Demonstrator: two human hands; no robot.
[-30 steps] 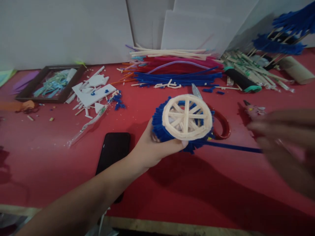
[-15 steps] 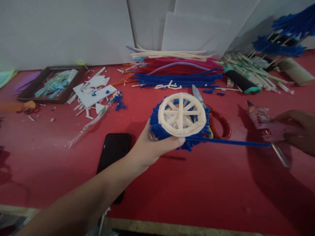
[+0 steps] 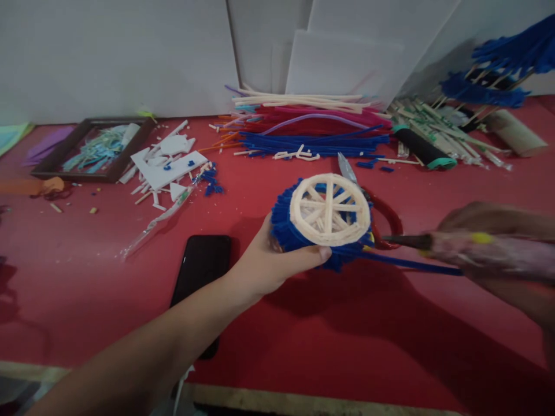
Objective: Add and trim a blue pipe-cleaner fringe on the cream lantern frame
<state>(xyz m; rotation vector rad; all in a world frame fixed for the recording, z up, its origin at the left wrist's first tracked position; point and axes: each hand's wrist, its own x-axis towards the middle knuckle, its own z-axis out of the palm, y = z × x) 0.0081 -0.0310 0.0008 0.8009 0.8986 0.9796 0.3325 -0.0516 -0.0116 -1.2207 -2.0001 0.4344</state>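
My left hand (image 3: 277, 257) is closed around a round craft piece made of pipe cleaners. Its top is a cream spoked wheel (image 3: 329, 234), and a blue fringe (image 3: 284, 216) wraps its side. A long blue pipe cleaner (image 3: 411, 264) sticks out to the right from under my left thumb. My right hand (image 3: 477, 222), blurred by motion, grips a pinkish glue gun (image 3: 485, 254). The gun's dark nozzle points left, a short way from the craft piece. Red-handled scissors (image 3: 384, 211) lie behind the piece, partly hidden by it.
Bundles of coloured pipe cleaners (image 3: 312, 141) lie along the wall. Wrapped sticks (image 3: 437, 130) and a blue fringed model (image 3: 485, 89) are at back right. A black phone (image 3: 203, 266), white scraps (image 3: 169, 167) and a dark frame (image 3: 47, 167) are to the left.
My right hand has lifted the glue gun off the table and swung it left, turning its nozzle toward the craft piece. My left hand has shifted slightly right and down with the piece.
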